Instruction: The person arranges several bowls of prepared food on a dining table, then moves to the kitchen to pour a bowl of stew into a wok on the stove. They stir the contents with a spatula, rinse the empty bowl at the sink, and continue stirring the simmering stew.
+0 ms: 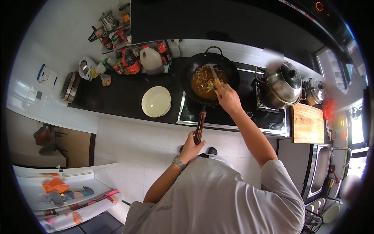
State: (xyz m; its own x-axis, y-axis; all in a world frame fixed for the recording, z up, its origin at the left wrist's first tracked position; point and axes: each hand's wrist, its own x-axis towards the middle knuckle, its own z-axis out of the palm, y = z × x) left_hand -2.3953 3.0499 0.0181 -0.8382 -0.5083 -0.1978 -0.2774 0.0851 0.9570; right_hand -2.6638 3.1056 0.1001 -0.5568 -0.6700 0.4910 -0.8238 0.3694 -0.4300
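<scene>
A black wok (189, 87) sits on the stove, with brown liquid (202, 89) and pale sliced pieces in it. Its long dark brown handle (200, 125) points toward me, and my left hand (193, 146) is closed around the handle's near end. Over the wok's right side, my right hand (229, 98) grips a spatula (213, 72) whose light grey end reaches into the pan's far part. The exact shape of the spatula's tip is hard to make out. Left of the wok, a white bowl (156, 100) rests on the black counter, apart from both hands.
To the right stand a large lidded steel pot (280, 87), a smaller pot (314, 91) and a wooden cutting board (307, 124) near the sink (320, 169). Bottles and a white jug (152, 60) line the back left. A dark cabinet (226, 23) runs above the stove.
</scene>
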